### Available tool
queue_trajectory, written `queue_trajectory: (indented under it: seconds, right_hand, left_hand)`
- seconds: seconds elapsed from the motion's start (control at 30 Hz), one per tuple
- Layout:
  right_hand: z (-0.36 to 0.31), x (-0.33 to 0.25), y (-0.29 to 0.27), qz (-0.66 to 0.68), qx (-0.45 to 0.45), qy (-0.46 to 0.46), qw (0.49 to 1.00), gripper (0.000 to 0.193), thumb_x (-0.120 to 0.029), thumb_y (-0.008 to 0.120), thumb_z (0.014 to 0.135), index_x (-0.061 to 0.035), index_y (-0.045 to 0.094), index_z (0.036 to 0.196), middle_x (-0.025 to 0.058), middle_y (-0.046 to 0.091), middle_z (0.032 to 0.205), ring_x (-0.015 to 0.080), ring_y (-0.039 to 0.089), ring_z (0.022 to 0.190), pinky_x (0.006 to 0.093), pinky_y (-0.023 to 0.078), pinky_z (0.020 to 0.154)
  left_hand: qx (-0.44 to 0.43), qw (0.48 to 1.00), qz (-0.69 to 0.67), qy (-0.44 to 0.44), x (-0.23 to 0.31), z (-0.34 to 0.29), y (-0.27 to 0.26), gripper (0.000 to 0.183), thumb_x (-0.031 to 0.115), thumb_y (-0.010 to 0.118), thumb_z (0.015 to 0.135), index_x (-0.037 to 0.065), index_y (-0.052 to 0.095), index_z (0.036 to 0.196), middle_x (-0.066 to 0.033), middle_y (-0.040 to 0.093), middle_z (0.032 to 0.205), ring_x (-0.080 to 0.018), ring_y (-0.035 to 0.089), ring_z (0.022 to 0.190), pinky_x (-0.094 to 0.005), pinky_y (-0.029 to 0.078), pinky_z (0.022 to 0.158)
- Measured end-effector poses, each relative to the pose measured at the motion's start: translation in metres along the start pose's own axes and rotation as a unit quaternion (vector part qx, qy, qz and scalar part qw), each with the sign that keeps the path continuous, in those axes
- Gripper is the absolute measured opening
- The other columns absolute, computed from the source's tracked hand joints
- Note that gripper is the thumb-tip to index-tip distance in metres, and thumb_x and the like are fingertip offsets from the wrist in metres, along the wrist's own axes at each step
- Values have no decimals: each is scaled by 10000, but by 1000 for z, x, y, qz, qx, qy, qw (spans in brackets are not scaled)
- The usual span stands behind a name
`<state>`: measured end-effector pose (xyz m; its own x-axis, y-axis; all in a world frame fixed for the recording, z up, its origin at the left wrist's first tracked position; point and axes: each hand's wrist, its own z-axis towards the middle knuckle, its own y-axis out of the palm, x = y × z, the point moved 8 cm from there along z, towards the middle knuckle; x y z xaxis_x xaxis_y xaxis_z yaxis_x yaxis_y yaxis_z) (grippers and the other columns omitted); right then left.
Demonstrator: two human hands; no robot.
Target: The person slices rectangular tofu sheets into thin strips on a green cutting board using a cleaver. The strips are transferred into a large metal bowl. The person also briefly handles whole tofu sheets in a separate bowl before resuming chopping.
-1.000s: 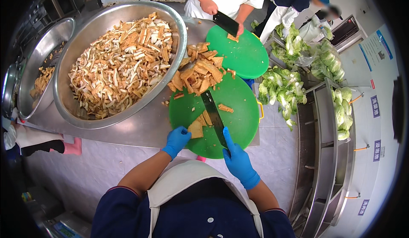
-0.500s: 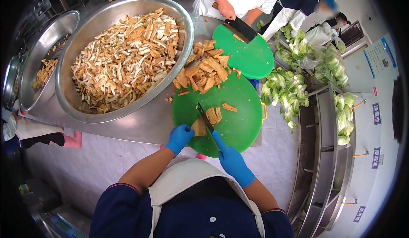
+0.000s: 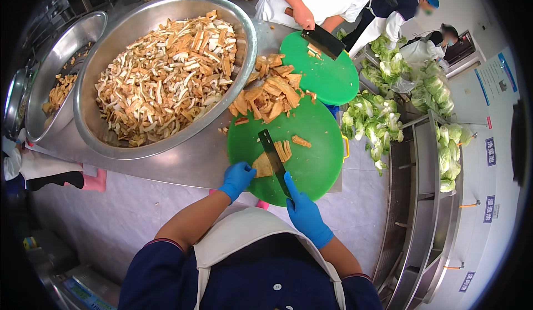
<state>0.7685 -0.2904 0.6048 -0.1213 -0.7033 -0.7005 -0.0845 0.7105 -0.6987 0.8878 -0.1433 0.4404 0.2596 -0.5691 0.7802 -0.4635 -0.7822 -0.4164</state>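
1 finger of the blue-gloved right hand [image 3: 310, 221] lies along a dark cleaver [image 3: 270, 148], the others closed around its handle. The left hand [image 3: 237, 179] has its fingers bunched at the left edge of a tan slab [image 3: 262, 166]; whether they pinch it, I cannot tell. That slab (fried bean curd, by its look) lies on a green board [image 3: 319, 174], just left of the blade, with narrow strips [image 3: 284, 150] to the blade's right. It should be light, soft and slightly springy, apt to tear if tugged; best held flat by that left edge, fingertips tucked back. The cleaver looks stiff and fairly heavy, its handle the place to grip. Farther out sit a heap of larger pieces [image 3: 272, 96], a wide steel bowl [image 3: 133, 153] of cut strips and, across, a co-worker's hand [image 3: 303, 18] holding another cleaver [image 3: 326, 41] over a 2nd board [image 3: 340, 79].
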Motion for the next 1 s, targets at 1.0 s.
queue_trajectory:
  seconds: [1.0]
  right_hand:
    - [-1, -3, 10, -35, -41, 4, 999, 701, -26, 473, 807, -223, 227, 1433, 281, 552, 1043, 422, 550, 927, 448, 444, 792]
  left_hand:
    - [24, 999, -6, 31, -4, -3, 2, 195, 284, 641, 758, 92, 654, 795, -120, 657, 754, -299, 639, 710, -375, 502, 662]
